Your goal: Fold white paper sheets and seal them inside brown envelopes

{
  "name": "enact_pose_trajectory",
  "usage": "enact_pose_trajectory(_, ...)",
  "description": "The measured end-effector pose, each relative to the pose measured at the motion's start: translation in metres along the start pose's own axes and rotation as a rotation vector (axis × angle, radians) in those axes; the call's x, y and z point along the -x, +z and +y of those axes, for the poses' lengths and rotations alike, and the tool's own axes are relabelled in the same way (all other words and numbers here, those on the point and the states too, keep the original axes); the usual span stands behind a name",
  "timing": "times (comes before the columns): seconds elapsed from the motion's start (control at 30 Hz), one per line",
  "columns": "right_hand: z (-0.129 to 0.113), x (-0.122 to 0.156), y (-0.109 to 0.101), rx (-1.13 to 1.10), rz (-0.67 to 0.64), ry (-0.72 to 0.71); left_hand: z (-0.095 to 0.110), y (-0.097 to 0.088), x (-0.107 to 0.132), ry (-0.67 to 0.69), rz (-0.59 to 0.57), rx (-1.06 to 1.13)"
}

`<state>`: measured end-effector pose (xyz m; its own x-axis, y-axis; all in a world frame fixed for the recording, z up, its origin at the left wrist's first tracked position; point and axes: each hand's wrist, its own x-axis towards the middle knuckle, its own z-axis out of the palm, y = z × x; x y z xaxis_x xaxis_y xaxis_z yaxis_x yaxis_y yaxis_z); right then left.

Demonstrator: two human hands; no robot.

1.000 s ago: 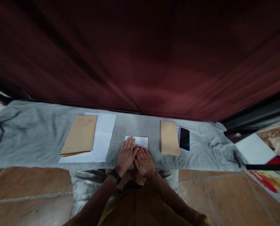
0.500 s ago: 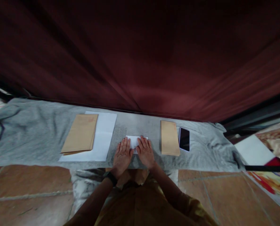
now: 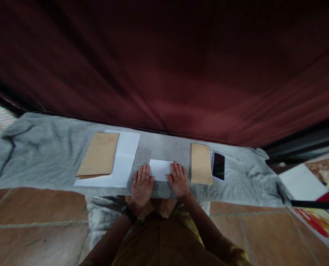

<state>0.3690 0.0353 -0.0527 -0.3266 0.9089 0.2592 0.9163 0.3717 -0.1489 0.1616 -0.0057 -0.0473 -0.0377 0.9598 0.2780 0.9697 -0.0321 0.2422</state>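
A small white folded paper (image 3: pixel 161 170) lies flat on the grey cloth, right in front of me. At its left edge rests my left hand (image 3: pixel 142 186), palm down with the fingers stretched out. My right hand (image 3: pixel 179 181) lies flat over the paper's right end, fingers slightly spread. Neither hand grips anything. Most of the paper's face shows between the two hands.
Left of my hands, brown envelopes (image 3: pixel 99 155) lie on top of white paper sheets (image 3: pixel 128 151). To the right are another brown envelope (image 3: pixel 201 164) and a phone (image 3: pixel 218 166) with a dark screen. Grey cloth (image 3: pixel 50 155) covers the narrow surface; a dark red curtain (image 3: pixel 181 92) hangs behind.
Both hands have slid apart, the left one to the left and the right one to the right, uncovering more of the white paper. The camera view has shifted slightly.
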Motion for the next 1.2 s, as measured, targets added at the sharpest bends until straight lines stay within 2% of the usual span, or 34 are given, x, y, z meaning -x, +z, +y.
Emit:
enact_pose_trajectory(0.13,0.0,0.001,0.001,0.002,0.001,-0.002,0.007,-0.011,-0.001,-0.011,0.021,-0.017)
enact_pose_trajectory(0.3,0.001,0.0,0.002,-0.011,0.007,-0.005,0.031,-0.016,0.0,0.286,-0.091,0.022)
enact_pose_trajectory(0.37,0.0,0.001,0.002,-0.011,0.005,-0.008,0.035,-0.013,0.005,0.338,-0.128,0.028)
enact_pose_trajectory(0.43,0.0,0.001,0.001,-0.011,-0.001,-0.009,0.032,-0.009,0.012,0.343,-0.137,0.021)
enact_pose_trajectory(0.6,0.0,0.0,-0.003,-0.021,-0.016,0.0,0.005,-0.004,0.028,0.352,-0.081,-0.002)
enact_pose_trajectory(0.7,-0.004,-0.002,-0.008,-0.033,-0.004,0.005,-0.005,-0.002,0.031,0.38,-0.071,-0.033)
enact_pose_trajectory(0.8,-0.015,0.0,-0.011,-0.072,-0.016,-0.06,-0.004,0.001,0.03,0.399,-0.115,-0.083)
enact_pose_trajectory(0.97,-0.039,0.016,-0.011,-0.132,-0.135,-0.281,-0.003,0.002,0.027,0.426,-0.186,-0.085)
enact_pose_trajectory(1.07,-0.041,0.026,-0.011,-0.117,-0.145,-0.293,-0.006,-0.003,0.027,0.44,-0.202,-0.061)
enact_pose_trajectory(1.2,-0.032,0.032,-0.014,-0.115,-0.14,-0.287,-0.008,-0.012,0.025,0.453,-0.263,-0.059)
